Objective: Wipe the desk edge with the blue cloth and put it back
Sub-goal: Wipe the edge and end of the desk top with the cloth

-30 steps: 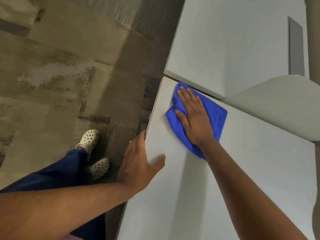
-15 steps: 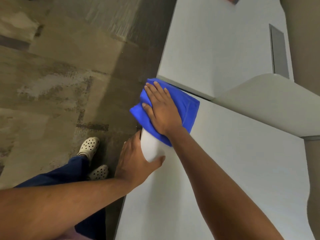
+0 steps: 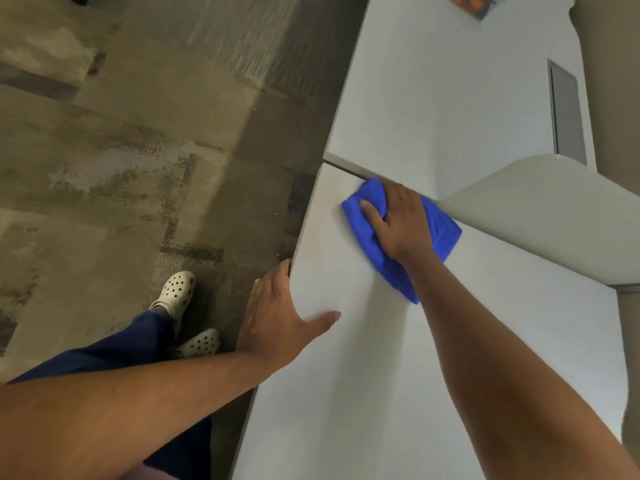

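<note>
A bunched blue cloth [image 3: 441, 230] lies on the white desk [image 3: 363, 375], near its far end and a little in from the left edge. My right hand [image 3: 398, 223] presses down on the cloth with its fingers curled into the fabric. My left hand [image 3: 280, 313] rests on the desk's left edge, thumb on the top surface and fingers wrapped over the side. The desk edge [image 3: 304, 223] runs from the left hand up to the far corner.
A second white desk [image 3: 433, 98] adjoins beyond a thin dark gap. A curved pale partition [image 3: 540, 216] rises right of the cloth. A grey cable hatch [image 3: 568, 112] and a small orange item [image 3: 472, 3] sit farther back. Carpet floor and my shoes [image 3: 176, 292] are left.
The right hand has drawn the cloth back from over the desk's left edge onto the top surface, to the right, and its fingers have curled into the fabric. The left hand stays put.
</note>
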